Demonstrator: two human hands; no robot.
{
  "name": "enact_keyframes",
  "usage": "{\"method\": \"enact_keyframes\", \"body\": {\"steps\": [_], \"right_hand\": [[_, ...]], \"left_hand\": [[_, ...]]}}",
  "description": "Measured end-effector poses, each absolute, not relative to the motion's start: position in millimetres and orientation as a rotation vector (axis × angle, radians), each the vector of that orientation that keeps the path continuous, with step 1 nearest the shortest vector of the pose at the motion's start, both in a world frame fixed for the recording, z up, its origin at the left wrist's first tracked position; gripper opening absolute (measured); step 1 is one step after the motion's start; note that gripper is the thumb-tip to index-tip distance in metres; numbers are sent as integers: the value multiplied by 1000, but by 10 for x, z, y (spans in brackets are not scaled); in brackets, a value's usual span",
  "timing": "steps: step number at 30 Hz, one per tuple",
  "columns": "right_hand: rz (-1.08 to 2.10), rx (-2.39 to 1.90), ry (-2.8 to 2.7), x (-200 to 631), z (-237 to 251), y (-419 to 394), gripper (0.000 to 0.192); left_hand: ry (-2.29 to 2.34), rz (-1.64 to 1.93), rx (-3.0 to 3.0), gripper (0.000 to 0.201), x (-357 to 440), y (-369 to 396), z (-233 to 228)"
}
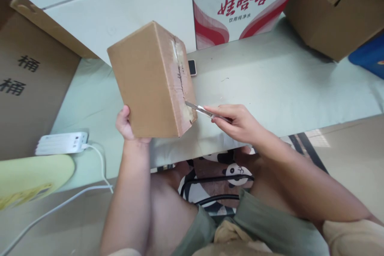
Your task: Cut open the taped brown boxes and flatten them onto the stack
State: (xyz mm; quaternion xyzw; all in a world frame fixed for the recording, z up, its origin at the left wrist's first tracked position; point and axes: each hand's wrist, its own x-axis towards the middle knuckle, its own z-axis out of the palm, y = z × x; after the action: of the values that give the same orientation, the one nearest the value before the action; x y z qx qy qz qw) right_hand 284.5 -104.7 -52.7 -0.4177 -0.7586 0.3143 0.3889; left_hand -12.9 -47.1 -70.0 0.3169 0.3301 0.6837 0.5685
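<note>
A brown cardboard box is held tilted above the pale green surface, its taped seam turned to the right. My left hand grips the box at its lower left corner, thumb on the near face and the other fingers mostly hidden beneath. In my right hand is a utility knife with its blade out. The blade tip touches the taped side, near the lower end of the seam. Along that seam the clear tape looks torn and wrinkled, with a dark slit line.
Behind stand a white-and-red carton and a large white box. Open cardboard boxes sit at the right and left. A white power bank with a cable lies at the left. A small dark-screened device is partly behind the held box.
</note>
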Motion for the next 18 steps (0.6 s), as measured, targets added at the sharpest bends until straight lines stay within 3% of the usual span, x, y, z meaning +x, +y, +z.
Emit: {"method": "enact_keyframes", "body": {"steps": [18], "right_hand": [[888,-1003,-1955,2832,-519,-1049,42]], "left_hand": [[759,1617,724,40,-189,-459,-692]]}}
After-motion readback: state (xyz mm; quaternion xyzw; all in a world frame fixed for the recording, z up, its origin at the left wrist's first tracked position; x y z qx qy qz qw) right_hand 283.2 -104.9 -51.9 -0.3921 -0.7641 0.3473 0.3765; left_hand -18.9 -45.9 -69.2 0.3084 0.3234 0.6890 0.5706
